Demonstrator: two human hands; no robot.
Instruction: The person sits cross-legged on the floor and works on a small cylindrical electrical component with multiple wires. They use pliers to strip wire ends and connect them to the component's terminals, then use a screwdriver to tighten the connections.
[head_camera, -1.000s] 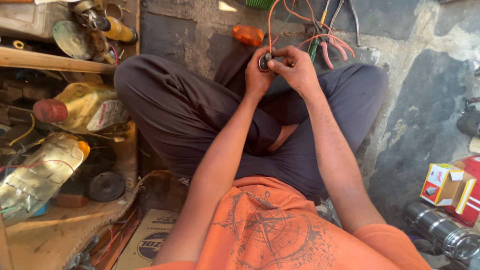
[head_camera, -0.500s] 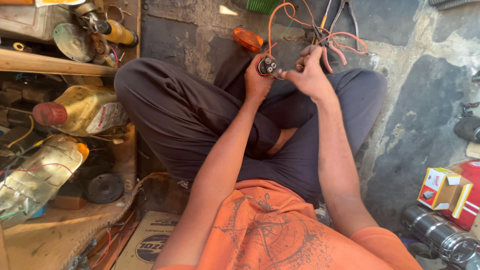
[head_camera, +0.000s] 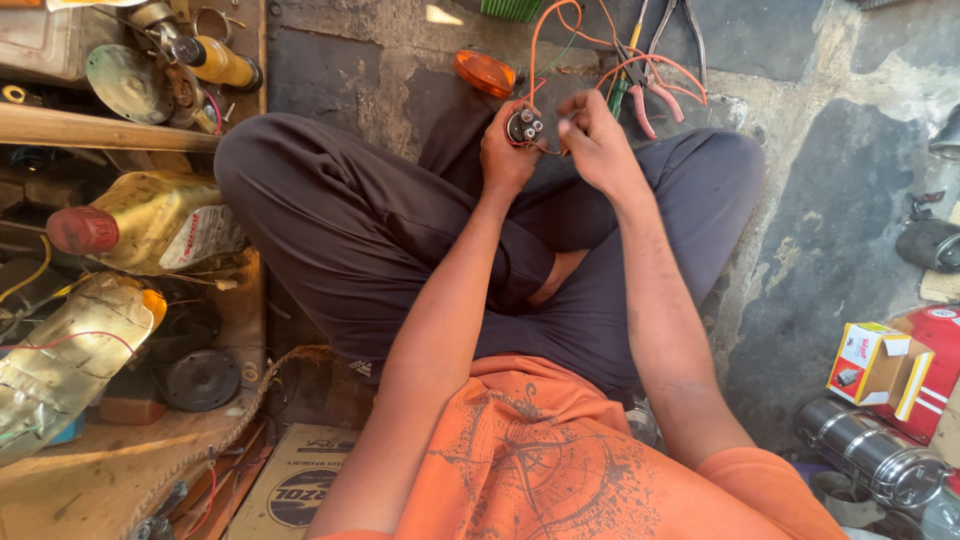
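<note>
Round black electrical component (head_camera: 523, 125) sits in the left hand (head_camera: 508, 150), with the left fingers (head_camera: 497, 135) curled shut around its body and its face, which carries small metal terminals, turned up toward the camera. The right hand (head_camera: 598, 140) is just beside it on the right side, fingers (head_camera: 570, 118) pinched together at the tips; whether they grip a wire end or a small part cannot be told at this size. The gap between the pinched right fingertips and the component's face is small, so the component lies to the left of the right fingers and slightly lower, and the right hand is the free, working hand while the left acts as the holder. Thin orange wires (head_camera: 545, 40) rise from the component and loop away from the person toward the floor beyond the knees. Further out along the same line, pliers with pink handles (head_camera: 650, 95) lie on the concrete floor (head_camera: 820, 200), close to the right hand, and an orange oval lens (head_camera: 485, 72) lies near the left hand. Both forearms rest over the crossed legs in dark trousers (head_camera: 350, 220). At the far left, a yellowish oil container (head_camera: 160, 220) lies on a wooden shelf (head_camera: 100, 130); at the far right, a small yellow and red carton (head_camera: 870, 365) sits on the floor.
</note>
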